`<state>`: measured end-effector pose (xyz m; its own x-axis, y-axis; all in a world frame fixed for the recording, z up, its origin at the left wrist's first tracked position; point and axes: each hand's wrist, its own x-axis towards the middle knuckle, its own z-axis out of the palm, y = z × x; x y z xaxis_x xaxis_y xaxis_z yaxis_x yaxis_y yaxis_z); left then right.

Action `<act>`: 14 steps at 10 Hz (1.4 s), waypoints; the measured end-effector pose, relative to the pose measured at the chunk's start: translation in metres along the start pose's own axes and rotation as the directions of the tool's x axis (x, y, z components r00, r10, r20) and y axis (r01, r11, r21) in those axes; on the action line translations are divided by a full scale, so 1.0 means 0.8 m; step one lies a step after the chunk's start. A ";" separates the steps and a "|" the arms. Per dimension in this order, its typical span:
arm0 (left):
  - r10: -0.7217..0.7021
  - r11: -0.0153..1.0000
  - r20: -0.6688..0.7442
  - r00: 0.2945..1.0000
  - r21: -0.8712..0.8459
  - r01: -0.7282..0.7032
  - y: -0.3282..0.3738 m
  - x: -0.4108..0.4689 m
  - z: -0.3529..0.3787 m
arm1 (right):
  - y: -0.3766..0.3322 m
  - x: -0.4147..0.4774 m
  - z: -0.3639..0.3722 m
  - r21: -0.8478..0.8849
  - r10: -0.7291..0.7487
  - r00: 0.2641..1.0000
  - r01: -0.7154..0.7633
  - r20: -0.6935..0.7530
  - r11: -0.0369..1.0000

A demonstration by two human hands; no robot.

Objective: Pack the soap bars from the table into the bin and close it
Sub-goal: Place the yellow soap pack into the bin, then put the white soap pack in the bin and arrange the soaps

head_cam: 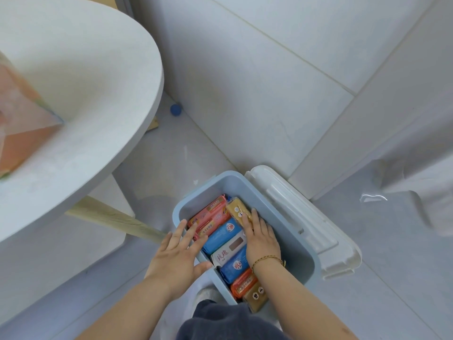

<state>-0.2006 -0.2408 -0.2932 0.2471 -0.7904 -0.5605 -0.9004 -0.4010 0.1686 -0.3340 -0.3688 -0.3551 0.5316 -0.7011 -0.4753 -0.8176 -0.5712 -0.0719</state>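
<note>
A light blue bin [304, 251] stands open on the floor, its white lid [308, 217] hanging back on the right side. Several wrapped soap bars lie inside: red ones [210, 212], a yellow one [236, 209], blue ones [220, 235], a white one [230, 250] and an orange one [244, 282]. My left hand [177, 256] lies flat with spread fingers over the bin's left rim, fingertips on the red bars. My right hand [261, 239] rests palm down inside the bin on the bars, fingertips against the yellow bar. Neither hand grips anything.
A round white table [85, 99] fills the upper left, with a translucent orange bag [22, 128] at its edge and a wooden leg [115, 219] below. A small blue ball [175, 109] lies on the floor by the wall. My knee in dark cloth [220, 320] is at the bottom.
</note>
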 end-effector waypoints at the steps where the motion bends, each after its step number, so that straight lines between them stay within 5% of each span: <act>1: 0.006 1.000 0.004 1.000 0.005 -0.006 -0.002 0.001 0.001 | -0.007 -0.001 0.007 -0.096 -0.003 0.996 -0.005 -0.084 0.995; 3: 0.012 1.000 0.001 1.000 0.005 -0.012 0.000 0.000 0.000 | -0.009 -0.012 0.009 0.260 -0.016 0.993 -0.015 0.115 0.965; 10: 0.015 1.000 -0.007 1.000 -0.023 -0.015 -0.003 0.007 0.000 | 0.003 0.019 -0.036 0.131 -0.113 0.938 0.073 0.329 0.989; 12: -0.039 0.981 -0.108 0.993 -0.195 0.017 -0.005 -0.019 -0.046 | 0.001 -0.012 -0.104 0.153 -0.137 0.964 0.104 0.227 0.983; 14: -0.075 0.945 -0.337 0.938 -0.324 -0.041 0.001 -0.102 -0.106 | 0.008 -0.078 -0.216 0.460 -0.124 0.991 0.135 -0.055 0.877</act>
<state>-0.1910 -0.2159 -0.1783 0.4202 -0.8677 -0.2655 -0.7452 -0.4969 0.4447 -0.3345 -0.4028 -0.1744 0.6401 -0.6474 -0.4137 -0.7473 -0.3995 -0.5310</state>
